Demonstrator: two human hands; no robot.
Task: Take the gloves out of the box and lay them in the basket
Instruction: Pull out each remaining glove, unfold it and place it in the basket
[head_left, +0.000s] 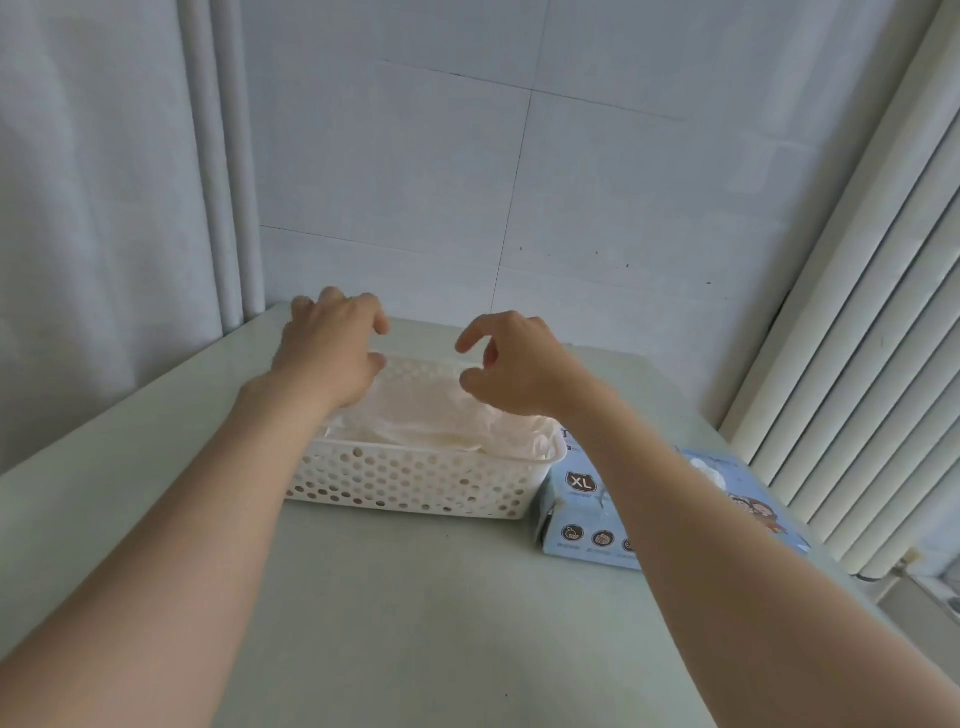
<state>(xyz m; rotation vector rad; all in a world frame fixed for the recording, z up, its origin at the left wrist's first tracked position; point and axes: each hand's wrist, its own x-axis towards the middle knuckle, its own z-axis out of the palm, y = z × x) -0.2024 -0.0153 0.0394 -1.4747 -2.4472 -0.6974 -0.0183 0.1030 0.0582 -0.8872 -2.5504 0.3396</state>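
Note:
A white perforated basket (415, 486) stands on the table, with pale translucent gloves (431, 415) piled inside. Above its far half my left hand (332, 348) hovers with fingers loosely curled, thumb close to the gloves. My right hand (511, 364) hangs over the basket's far right part, thumb and forefinger apart, with nothing visibly between them. The light blue glove box (582, 519), marked XL, lies right of the basket, partly under my right forearm. A bit of white glove (709, 467) shows at its top opening.
The pale green table (415, 623) runs up to a white tiled wall (519, 182). A grey curtain (104, 208) hangs at the left. A white ribbed radiator (857, 364) stands close to the table's right edge.

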